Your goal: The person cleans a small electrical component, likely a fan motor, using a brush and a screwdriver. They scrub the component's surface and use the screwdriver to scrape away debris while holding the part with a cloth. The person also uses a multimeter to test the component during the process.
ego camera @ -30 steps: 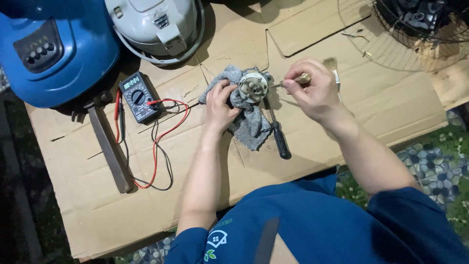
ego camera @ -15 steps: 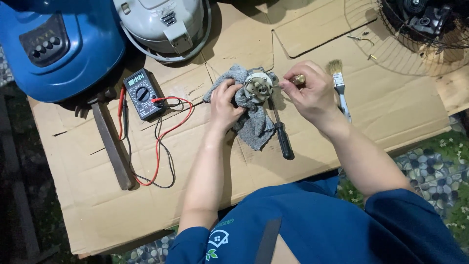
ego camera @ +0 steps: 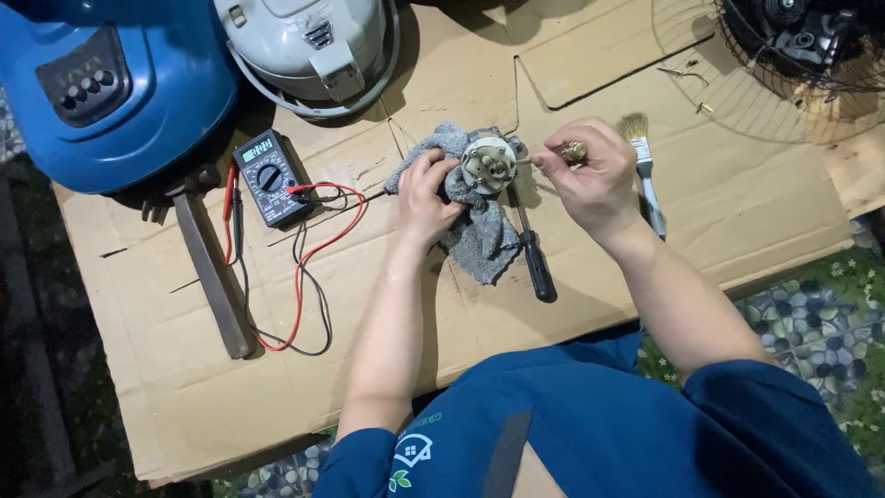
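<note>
Left hand [ego camera: 426,195] clamps motor [ego camera: 489,164] in rag [ego camera: 479,231] on cardboard [ego camera: 737,231]; right hand [ego camera: 595,180] pinches brass-handled tool [ego camera: 573,150], tip now at motor face; brush [ego camera: 643,166] uncovered beside it since earlier.

Beside the multimeter [ego camera: 268,177], the blue casing [ego camera: 101,92] and grey cooker [ego camera: 309,41] run off the top edge; the fan [ego camera: 811,41] too.
</note>
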